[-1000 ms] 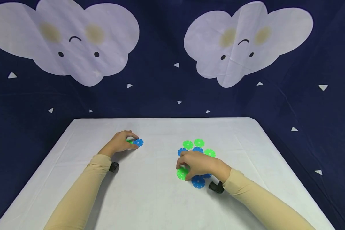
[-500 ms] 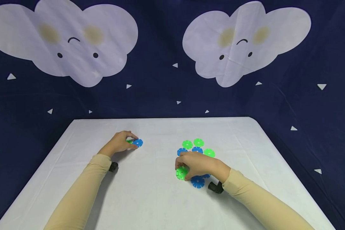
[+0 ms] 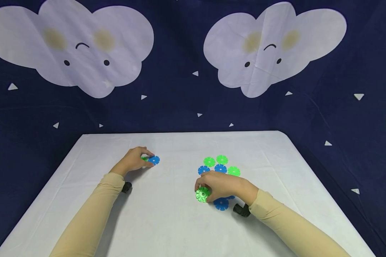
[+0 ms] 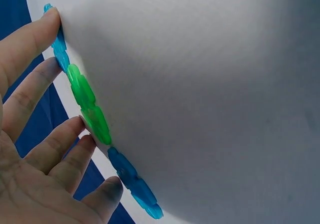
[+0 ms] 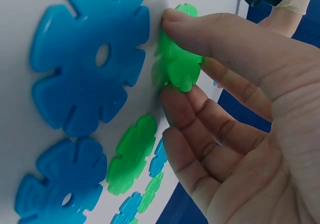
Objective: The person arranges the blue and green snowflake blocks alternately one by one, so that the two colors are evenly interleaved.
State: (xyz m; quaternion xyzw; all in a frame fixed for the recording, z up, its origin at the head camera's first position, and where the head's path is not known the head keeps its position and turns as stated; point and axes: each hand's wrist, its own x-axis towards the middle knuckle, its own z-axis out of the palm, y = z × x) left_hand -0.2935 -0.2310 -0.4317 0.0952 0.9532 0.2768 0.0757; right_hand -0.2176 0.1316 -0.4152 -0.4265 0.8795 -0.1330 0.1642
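Note:
My left hand (image 3: 133,159) is at the left of the white table, pinching a blue notched plastic snowflake disc (image 3: 154,160) by its edges with thumb and forefinger. A green disc (image 4: 89,101) and another blue disc (image 4: 132,181) continue the row beneath its other fingers; in the head view that second blue one is hidden. My right hand (image 3: 226,182) pinches a green snowflake disc (image 3: 202,194) at the near side of the right-hand cluster. In the right wrist view, that green disc (image 5: 182,58) is tipped up off the tabletop between thumb and fingers.
Under and around my right hand lie several more discs: a blue disc (image 3: 221,204) in front, green discs (image 3: 222,159) and blue discs (image 3: 203,170) behind. The white table (image 3: 177,221) ends at a dark blue cloud-printed cloth (image 3: 180,107). A black wrist camera (image 3: 242,210) sits under the right wrist.
The green disc at my right hand has shifted slightly left and tilted up from lying flat, held in the fingers. My left hand has stayed in place.

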